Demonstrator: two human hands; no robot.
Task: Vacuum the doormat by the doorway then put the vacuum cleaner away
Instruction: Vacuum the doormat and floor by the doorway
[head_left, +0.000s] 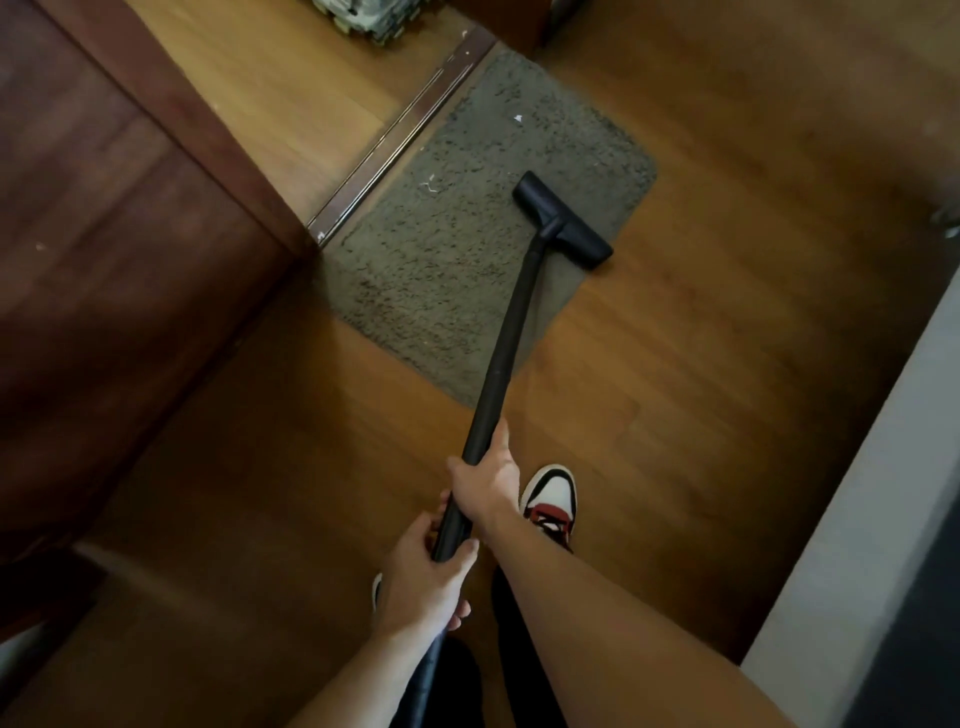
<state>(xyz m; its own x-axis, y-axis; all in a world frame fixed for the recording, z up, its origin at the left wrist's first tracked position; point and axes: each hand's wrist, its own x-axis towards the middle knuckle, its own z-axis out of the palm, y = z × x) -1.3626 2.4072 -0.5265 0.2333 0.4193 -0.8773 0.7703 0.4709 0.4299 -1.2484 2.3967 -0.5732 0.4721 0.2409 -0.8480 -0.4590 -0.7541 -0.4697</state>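
Note:
A grey shaggy doormat (467, 228) lies on the wooden floor beside the metal door threshold (400, 140). The black vacuum nozzle (563, 221) rests on the mat's right part, near its right edge. A long black vacuum tube (506, 338) runs from the nozzle down to my hands. My right hand (485, 480) grips the tube higher up. My left hand (423, 577) grips the tube's lower end. Small white scraps lie on the mat ahead of the nozzle. The vacuum's body is out of sight.
A dark wooden door (119, 234) stands at the left. A pale wall (857, 519) runs along the right. My shoe (550, 501) is on the floor just right of my hands. A patterned object (371, 18) lies beyond the threshold at the top.

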